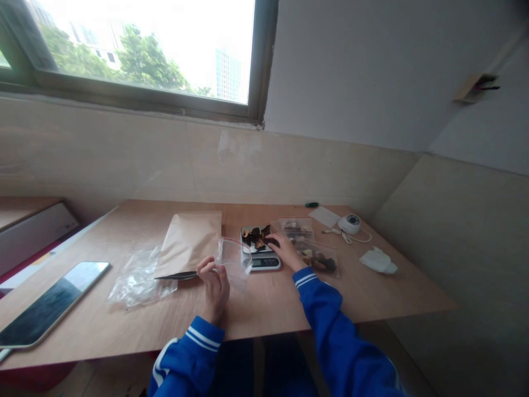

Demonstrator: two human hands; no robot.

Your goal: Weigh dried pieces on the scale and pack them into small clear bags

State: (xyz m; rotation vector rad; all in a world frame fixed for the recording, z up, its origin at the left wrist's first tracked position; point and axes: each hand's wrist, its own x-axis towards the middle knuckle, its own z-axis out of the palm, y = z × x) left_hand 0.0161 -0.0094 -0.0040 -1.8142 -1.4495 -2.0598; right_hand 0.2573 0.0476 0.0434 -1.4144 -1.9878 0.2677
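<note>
Reaches with both blue sleeves (pixel 202 336) over the near edge of the table (pixel 266 300), toward the digital scale (pixel 265 263). Shows a smartphone (pixel 53 306) well left of the scale. Holds the left hand (pixel 214 280) nearly upright, near and left of the scale, with fingers curled in a small pinch on a clear zip bag (pixel 236 274) just beside it. Extends the right hand (pixel 284 248) from the right, palm down, with fingers partly bent over dried dark slices (pixel 254 237) on the scale's platform. Touches those slices; cannot tell of any grip on one. Shows loose plastic bags (pixel 134 282) and a kraft paper bag (pixel 192 237) left of the scale, with filled zip bags (pixel 320 259) just right. Shows a crumpled tissue (pixel 378 260) farther right, then, beyond the scale to the right, a dome camera (pixel 350 223), a white sheet (pixel 325 216) and a green-handled screwdriver (pixel 312 205).
</note>
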